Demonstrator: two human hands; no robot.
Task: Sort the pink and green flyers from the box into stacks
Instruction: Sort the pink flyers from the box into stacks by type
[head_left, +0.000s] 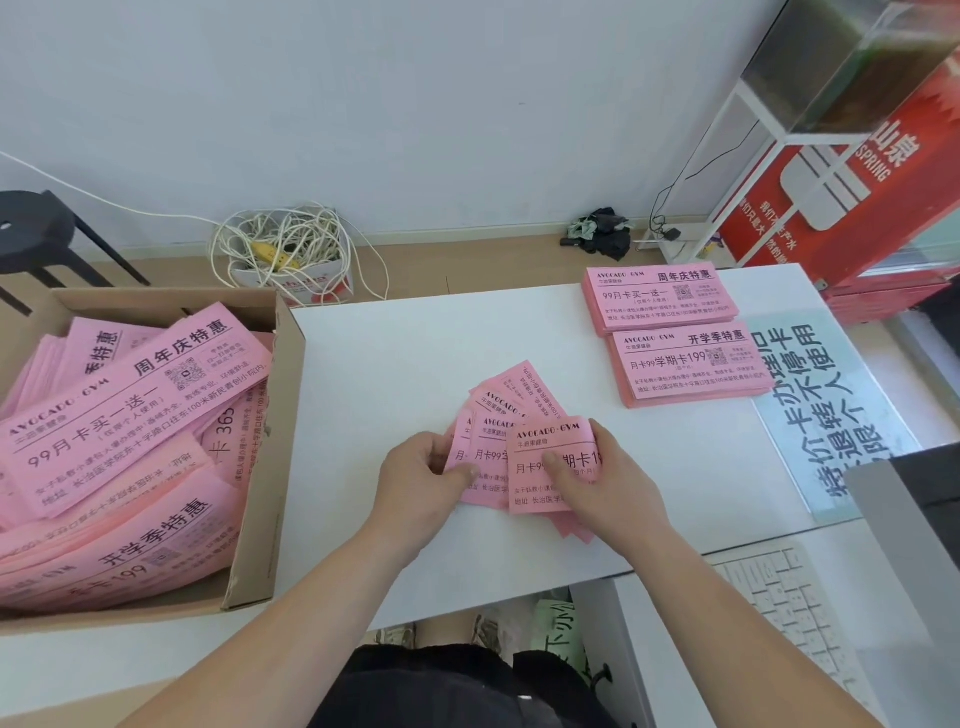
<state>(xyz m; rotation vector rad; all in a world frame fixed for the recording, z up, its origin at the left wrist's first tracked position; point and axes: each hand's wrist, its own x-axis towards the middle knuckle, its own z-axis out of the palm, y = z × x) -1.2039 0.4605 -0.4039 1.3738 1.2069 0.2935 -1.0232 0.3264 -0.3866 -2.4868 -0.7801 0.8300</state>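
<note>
Our left fingers (460, 472) and right fingers (555, 462) pinch a fan of pink flyers (511, 410) over the surface (389, 364). Near-identical headings could land one on the wrong stack (691, 366), or the fan could slip.

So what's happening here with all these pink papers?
A person is sorting gym flyers. Their left hand and right hand both hold a fanned bunch of pink paper flyers over the white table. To the left, an open brown cardboard box is heaped with more pink flyers. Two neat piles already sit at the table's far right: a rear stack and a front stack.
</note>
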